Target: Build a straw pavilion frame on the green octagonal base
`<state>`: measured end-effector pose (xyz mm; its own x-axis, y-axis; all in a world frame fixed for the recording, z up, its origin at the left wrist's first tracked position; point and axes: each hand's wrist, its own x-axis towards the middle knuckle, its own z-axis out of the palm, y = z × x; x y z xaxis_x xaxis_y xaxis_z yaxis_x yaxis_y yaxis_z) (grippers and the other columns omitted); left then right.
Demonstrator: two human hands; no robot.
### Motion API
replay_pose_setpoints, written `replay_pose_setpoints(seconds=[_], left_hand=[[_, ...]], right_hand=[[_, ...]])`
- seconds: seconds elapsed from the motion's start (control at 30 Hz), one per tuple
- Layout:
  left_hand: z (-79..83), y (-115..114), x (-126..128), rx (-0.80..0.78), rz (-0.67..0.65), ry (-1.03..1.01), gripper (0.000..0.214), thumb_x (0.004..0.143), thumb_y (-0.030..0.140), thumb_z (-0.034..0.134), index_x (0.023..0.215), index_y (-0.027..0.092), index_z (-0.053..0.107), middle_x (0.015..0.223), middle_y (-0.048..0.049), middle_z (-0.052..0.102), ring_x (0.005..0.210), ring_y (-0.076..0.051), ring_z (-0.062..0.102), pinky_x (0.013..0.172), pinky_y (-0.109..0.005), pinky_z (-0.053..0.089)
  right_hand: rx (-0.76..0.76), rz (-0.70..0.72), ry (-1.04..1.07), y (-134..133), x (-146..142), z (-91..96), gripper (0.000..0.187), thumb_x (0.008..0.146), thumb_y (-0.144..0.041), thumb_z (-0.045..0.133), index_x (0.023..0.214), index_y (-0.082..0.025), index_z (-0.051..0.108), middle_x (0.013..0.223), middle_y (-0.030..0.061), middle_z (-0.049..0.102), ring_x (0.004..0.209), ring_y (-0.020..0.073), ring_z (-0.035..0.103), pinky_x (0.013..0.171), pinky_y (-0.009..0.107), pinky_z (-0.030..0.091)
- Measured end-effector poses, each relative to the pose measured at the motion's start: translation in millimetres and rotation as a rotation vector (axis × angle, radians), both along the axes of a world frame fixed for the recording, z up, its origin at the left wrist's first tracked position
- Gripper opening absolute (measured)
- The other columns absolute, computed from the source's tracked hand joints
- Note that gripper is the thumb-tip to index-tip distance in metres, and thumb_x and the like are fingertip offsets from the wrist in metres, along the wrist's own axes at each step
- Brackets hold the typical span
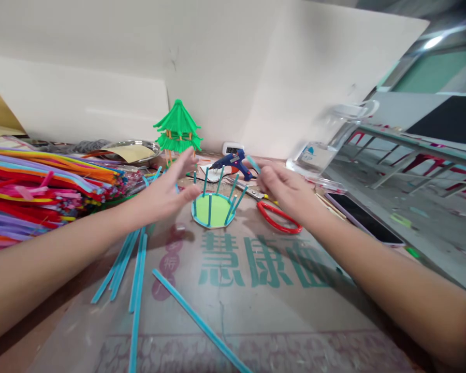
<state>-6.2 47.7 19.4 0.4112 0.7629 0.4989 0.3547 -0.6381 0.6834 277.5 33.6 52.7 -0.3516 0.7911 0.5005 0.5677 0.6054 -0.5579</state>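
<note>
Green disc (219, 211) lies just beyond teal lettering (222, 257), "慧康".

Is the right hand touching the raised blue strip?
Touching: the head view shows the raised blue strip poking out of the pinched right hand.

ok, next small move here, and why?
Probably bring the short blue piece pinched in the right hand to the edge of the light green disc: the piece is held off to one side, while blue uprights already stand around that edge. The left hand, open beside the disc, seems well placed to steady it.
</note>
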Motion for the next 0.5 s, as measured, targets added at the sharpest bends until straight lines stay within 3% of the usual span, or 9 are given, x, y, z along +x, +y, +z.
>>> replay_pose_setpoints(seconds=[0.03,0.1,0.2,0.37,0.5], left_hand=[[8.1,-2.3,-2.4,0.046,0.034,0.005,0.085,0.091,0.066,0.054,0.160,0.029,0.021,0.160,-0.0133,0.038,0.147,-0.036,0.037,0.117,-0.057,0.038],[25.4,-11.0,-4.1,0.205,0.153,0.028,0.069,0.093,0.061,0.057,0.151,0.026,0.042,0.150,-0.0114,0.052,0.137,-0.034,0.050,0.115,-0.055,0.040],[45.4,-30.3,0.3,0.388,0.228,0.155,0.034,0.098,0.047,0.056,0.121,0.026,0.069,0.125,-0.0056,0.068,0.120,-0.027,0.061,0.109,-0.046,0.047],[52.6,-53.5,10.1,0.577,0.159,0.252,0.018,0.097,0.031,0.059,0.105,0.027,0.074,0.110,-0.0049,0.069,0.111,-0.023,0.062,0.100,-0.042,0.048],[50.9,-56.2,11.6,0.607,0.155,0.297,0.016,0.097,0.029,0.059,0.104,0.027,0.073,0.108,-0.0054,0.068,0.112,-0.024,0.061,0.099,-0.043,0.046]], right_hand=[[0.067,-0.020,0.018,-2.4,2.1,7.1,0.045,0.102,-0.046,0.041,0.128,-0.019,0.067,0.102,0.0075,0.074,0.094,0.0220,0.069,0.087,0.039,0.054],[0.176,-0.060,-0.012,-11.6,2.8,19.5,0.034,0.100,-0.037,0.048,0.121,-0.022,0.070,0.099,0.0049,0.076,0.089,0.0205,0.070,0.082,0.036,0.054],[0.315,-0.061,-0.166,-31.3,-3.4,29.0,0.024,0.098,-0.028,0.052,0.113,-0.025,0.071,0.097,0.0037,0.077,0.079,0.0186,0.069,0.072,0.033,0.053],[0.499,-0.018,-0.341,-48.3,-14.8,25.3,0.012,0.097,-0.025,0.056,0.096,-0.024,0.068,0.079,0.0016,0.074,0.064,0.0165,0.064,0.058,0.030,0.046],[0.561,0.045,-0.322,-45.1,-19.2,20.8,0.018,0.098,-0.016,0.052,0.106,-0.021,0.068,0.092,0.0042,0.076,0.073,0.0152,0.067,0.062,0.028,0.048]])
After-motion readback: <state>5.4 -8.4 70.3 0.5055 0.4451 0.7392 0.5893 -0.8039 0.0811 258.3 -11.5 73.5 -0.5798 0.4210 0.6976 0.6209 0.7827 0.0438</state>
